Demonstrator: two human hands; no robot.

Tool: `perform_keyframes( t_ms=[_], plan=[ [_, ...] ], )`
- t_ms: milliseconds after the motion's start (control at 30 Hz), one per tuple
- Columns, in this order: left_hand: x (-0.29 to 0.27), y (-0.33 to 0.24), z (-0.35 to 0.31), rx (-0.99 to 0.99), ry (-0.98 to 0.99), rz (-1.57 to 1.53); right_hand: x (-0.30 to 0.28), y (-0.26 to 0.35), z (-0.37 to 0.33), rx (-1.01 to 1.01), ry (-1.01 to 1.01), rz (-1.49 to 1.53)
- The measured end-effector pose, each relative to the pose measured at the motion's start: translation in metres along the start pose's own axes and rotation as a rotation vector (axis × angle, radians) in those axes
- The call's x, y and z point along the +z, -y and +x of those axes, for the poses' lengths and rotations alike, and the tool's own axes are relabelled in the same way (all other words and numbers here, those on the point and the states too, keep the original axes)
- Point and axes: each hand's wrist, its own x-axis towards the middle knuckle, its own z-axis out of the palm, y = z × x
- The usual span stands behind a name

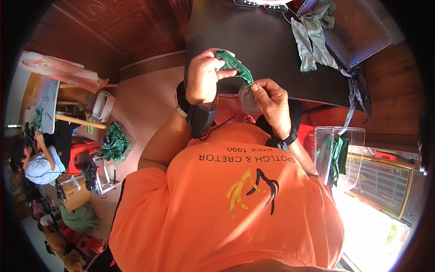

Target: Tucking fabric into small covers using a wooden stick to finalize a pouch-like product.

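A shiny dark green cloth strip point(239, 68), gathered and curved like a tube, is stretched between my two hands at the front edge of the black table. Its upper end is gripped by my left hand point(203, 75), the thumb and fingers closed around it. My right hand point(273, 99) pinches the lower end between thumb and fingertip. Just below that pinch hangs a greyish cloth piece point(247, 100); I cannot tell whether it is joined to the green strip. Both wrists wear dark bands, and a black box-shaped device point(202, 120) sits by the left one.
The black table point(244, 34) spreads out in front. Pale green cloth strips point(312, 43) lie at its far right beside a clear plastic bin point(362, 31). A clear box point(353, 156) with green cloth stands to my right. Leftward are a green cloth heap point(116, 143) and a seated person point(44, 165).
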Motion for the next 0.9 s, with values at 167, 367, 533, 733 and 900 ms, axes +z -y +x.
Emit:
perform_keyframes(
  t_ms=[167,367,533,733,900],
  plan=[
    [-0.003,0.012,-0.004,-0.057,0.009,-0.027,0.001,0.003,-0.003,0.327,0.250,0.577],
    [-0.010,0.002,0.001,0.034,0.013,-0.021,-0.004,0.006,0.005,0.164,0.191,0.225],
    [-0.007,-0.006,-0.002,0.038,-0.006,0.104,-0.001,-0.002,0.000,0.061,0.066,0.189],
    [0.001,0.001,-0.011,0.078,-0.024,0.156,0.006,-0.002,0.003,0.015,0.007,0.143],
    [0.010,0.010,-0.015,0.023,-0.028,0.139,0.011,0.001,0.001,0.196,0.101,0.386]
  ],
)
